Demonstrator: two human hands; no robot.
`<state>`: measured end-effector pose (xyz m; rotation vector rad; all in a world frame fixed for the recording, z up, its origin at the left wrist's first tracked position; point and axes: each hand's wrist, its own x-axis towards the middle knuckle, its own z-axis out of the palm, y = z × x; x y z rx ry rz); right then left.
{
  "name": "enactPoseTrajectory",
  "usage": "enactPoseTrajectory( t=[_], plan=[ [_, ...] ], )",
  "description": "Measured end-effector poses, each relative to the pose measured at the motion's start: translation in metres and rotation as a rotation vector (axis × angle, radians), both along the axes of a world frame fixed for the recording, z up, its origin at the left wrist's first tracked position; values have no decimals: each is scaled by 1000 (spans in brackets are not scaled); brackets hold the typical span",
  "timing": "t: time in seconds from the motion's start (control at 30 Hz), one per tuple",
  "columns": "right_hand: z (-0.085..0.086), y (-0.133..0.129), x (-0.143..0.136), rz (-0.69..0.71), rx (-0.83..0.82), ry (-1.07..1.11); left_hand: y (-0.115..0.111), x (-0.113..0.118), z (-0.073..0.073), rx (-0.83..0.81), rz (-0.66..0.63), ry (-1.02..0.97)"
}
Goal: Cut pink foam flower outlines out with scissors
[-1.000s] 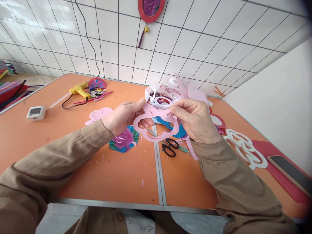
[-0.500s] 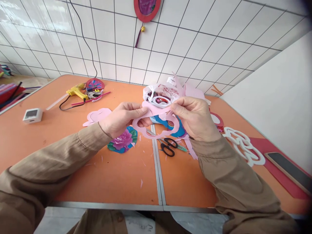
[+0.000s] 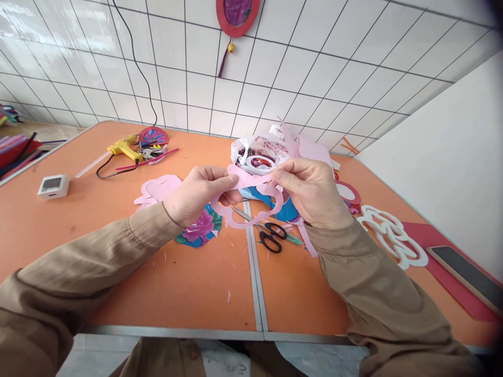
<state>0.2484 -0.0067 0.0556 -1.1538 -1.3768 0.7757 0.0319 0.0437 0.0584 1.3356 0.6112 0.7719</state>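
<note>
A pink scalloped paper ring (image 3: 230, 219) hangs above the table between both hands. My left hand (image 3: 198, 193) pinches its upper left part between thumb and fingers. On the upper right, my right hand (image 3: 310, 188) grips the same ring with thumb and forefinger. Below the ring lie scissors with black handles (image 3: 271, 242), their blades partly behind the paper. A round piece with a purple flower (image 3: 199, 228) is on the table under my left hand. Behind that hand rest pink paper shapes (image 3: 159, 188).
A yellow glue gun (image 3: 128, 147) and a small white device (image 3: 54, 187) sit on the left. A plastic bag (image 3: 271, 148) stands behind the hands. White cut-out rings (image 3: 393, 235) and a phone (image 3: 466, 272) lie right on red sheets. Paper scraps dot the orange table (image 3: 188, 298).
The lower loop of the pink ring has swung slightly down and left. Both hands keep their grip and have shifted very little.
</note>
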Motion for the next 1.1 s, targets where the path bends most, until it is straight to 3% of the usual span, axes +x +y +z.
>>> enactPoseTrajectory(
  t=[0.33, 0.73, 0.93, 1.1],
  plan=[
    [1, 1, -4, 23, 21, 2, -1, 0, -2, 97, 50, -5],
    [4, -1, -5, 1, 21, -33, 4, -2, -3, -37, -88, -34],
    [5, -1, -7, 12, 26, -19, 6, -1, -6, -17, -94, -48],
    [1, 3, -6, 15, 8, -12, 2, 2, -4, -100, -42, -33]
  ],
)
